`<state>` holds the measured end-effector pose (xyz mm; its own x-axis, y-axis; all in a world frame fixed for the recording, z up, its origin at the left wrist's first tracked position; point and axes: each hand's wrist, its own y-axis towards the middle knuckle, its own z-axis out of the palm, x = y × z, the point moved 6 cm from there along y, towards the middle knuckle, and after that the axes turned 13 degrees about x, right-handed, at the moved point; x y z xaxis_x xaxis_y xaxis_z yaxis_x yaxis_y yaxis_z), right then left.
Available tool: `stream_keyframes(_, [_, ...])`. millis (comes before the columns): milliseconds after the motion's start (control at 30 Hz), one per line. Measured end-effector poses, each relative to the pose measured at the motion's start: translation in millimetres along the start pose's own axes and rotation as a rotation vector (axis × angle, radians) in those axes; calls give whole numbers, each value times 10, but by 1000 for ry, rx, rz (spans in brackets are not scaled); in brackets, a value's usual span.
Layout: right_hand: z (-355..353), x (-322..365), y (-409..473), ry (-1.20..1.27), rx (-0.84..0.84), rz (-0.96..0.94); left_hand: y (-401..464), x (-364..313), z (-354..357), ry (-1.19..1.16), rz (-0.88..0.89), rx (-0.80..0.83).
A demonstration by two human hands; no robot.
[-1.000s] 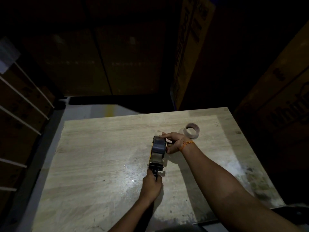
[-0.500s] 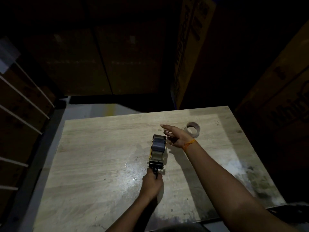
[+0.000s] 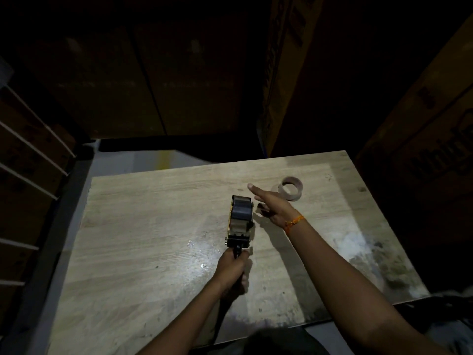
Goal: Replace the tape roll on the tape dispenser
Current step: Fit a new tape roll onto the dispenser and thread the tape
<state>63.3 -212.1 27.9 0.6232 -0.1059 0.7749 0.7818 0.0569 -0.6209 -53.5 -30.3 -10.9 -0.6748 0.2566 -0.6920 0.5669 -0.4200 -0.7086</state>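
On the pale wood-grain table top (image 3: pixel 143 226), the left hand (image 3: pixel 234 269) grips the black handle of a tape dispenser (image 3: pixel 240 222) loaded with a dark roll, while the right hand (image 3: pixel 272 207), fingers spread, hovers beside it near an empty brown cardboard tape core (image 3: pixel 290 188).

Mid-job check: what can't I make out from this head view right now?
- Handle of the tape dispenser: wrapped by the left hand.
- How the roll sits inside the dispenser: seen edge-on, too dark.
- Near side of the cardboard ring: partly behind the open right hand.
- Surrounding boxes: in darkness, print unreadable.
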Motion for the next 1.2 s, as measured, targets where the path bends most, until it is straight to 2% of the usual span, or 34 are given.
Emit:
stream_keyframes(100, [-2,-141,-228,-68,-36,-119,33,-46,-11,18,18,28])
stream_keyframes(300, [136,-482,-497,-296,58,-246,68,-186,-3,-26,-6,29])
stream_keyframes(400, [178,-450,-491,-363,-28,-349,119,-230,-7,-20,-17,66])
stream_keyframes(500, [138,-431,-461,-318,-139,-416,147,-269,-37,-31,-21,54])
stream_keyframes(633, [178,-396,-481,-347,-188,-463,165,-256,-33,-39,-12,48])
stream_keyframes(967, [245,-441,-446,-287,-261,-429,236,-213,-41,-109,-1,46])
stream_keyframes(1200, [228,-430,-414,-222,-327,-415,235,-175,-13,-70,19,8])
